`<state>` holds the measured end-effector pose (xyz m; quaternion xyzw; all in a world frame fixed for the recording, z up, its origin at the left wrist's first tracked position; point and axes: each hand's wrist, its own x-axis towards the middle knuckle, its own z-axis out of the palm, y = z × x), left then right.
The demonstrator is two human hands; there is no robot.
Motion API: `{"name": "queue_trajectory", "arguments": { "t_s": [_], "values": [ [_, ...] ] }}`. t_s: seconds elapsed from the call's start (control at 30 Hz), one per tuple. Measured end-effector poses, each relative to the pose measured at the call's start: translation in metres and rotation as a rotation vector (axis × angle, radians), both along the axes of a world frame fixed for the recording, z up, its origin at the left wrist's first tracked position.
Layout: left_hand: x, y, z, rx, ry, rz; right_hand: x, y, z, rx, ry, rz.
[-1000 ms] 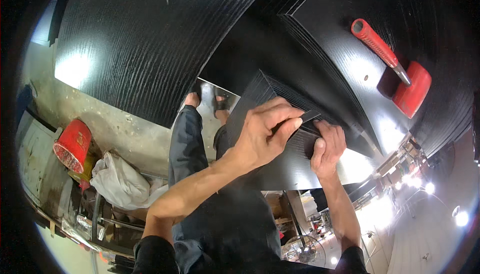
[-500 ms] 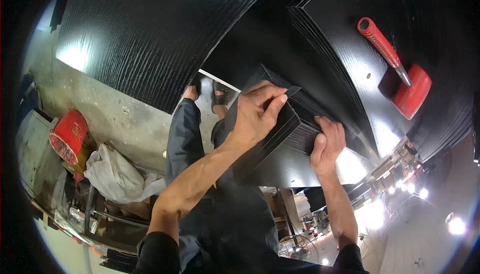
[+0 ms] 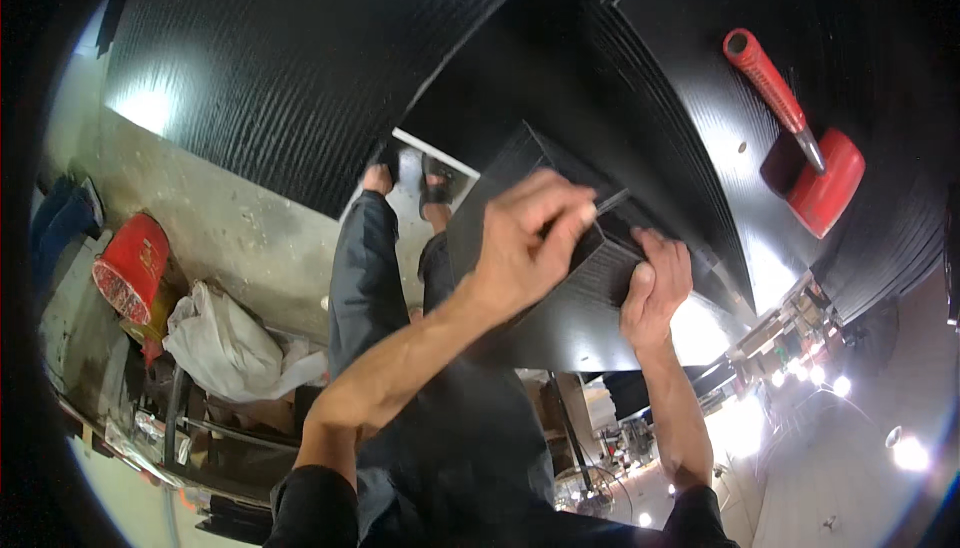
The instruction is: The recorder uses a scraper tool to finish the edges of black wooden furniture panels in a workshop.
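Note:
A black wood-grain box [image 3: 560, 323] with a mitred corner is in front of me, tilted in view. My left hand [image 3: 535, 238] is closed over its near edge, thumb and forefinger pinching a small thin dark flat piece [image 3: 612, 202]. This piece is held near the box's corner; its exact kind cannot be made out, and the hand is slightly blurred. My right hand [image 3: 657, 283] grips the wall of the box on the right, fingertips over the rim and thumb along the outer face. The box's far left part is partly hidden behind my left hand.
A red-handled mallet [image 3: 825, 188] with a red head lies on a black panel [image 3: 690, 58] at right. Another large black panel [image 3: 270, 78] spans the upper left. On the floor at left are a red bucket [image 3: 135, 263] and a white sack [image 3: 220, 343].
My left hand has moved a little right, along the box edge, with the thin piece, which now appears more edge-on. My right hand stays in place on the box wall.

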<state>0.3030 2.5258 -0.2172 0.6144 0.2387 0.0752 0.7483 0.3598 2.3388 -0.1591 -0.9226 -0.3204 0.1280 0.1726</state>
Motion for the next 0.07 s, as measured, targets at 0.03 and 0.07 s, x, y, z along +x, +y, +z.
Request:
{"name": "queue_trajectory", "arguments": {
  "t_s": [0.03,0.07],
  "values": [
    [-0.0018,0.0006,-0.008,0.017,0.062,-0.011,-0.0002,0.0019,0.0028,0.017,-0.001,-0.008],
    [-0.0009,0.0018,-0.0162,0.041,0.184,-0.053,0.0004,-0.0011,-0.0002,0.018,0.003,0.006]
  ]
}}
